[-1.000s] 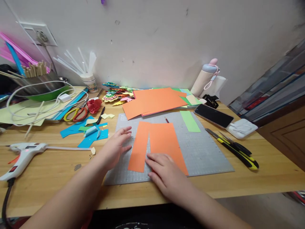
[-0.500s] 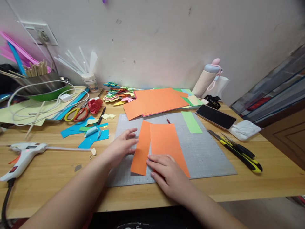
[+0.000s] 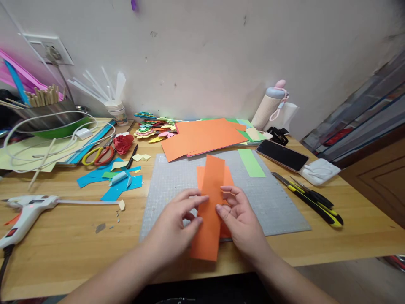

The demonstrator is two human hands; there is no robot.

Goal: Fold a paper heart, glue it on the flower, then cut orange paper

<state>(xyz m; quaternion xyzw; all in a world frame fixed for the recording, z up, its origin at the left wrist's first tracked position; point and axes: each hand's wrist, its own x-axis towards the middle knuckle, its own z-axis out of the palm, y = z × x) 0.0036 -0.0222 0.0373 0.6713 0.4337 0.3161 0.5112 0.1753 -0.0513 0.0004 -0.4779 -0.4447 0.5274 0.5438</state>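
A narrow orange paper strip [image 3: 211, 177] is held up over the grey cutting mat [image 3: 171, 177], its lower end nearest me. My left hand [image 3: 177, 219] grips its left edge between thumb and fingers. At the right edge, my right hand [image 3: 243, 217] pinches the same strip, thumb in front and fingers curled behind. A wider orange paper piece [image 3: 228, 175] lies on the mat, mostly covered by the strip and my hands. Toward the mat's upper right lies a light green paper strip [image 3: 251, 163].
Orange sheets [image 3: 205, 135] are stacked behind the mat. To the right are a utility knife [image 3: 306, 198], a phone [image 3: 281, 155] and a bottle [image 3: 267, 105]. Leftward lie blue scraps [image 3: 122, 190], scissors [image 3: 99, 155] and a glue gun [image 3: 28, 211] with its cord.
The narrow strip has left the mat and moved right, in front of the wider piece. Both hands now hold it; my right hand has come off the wider piece.
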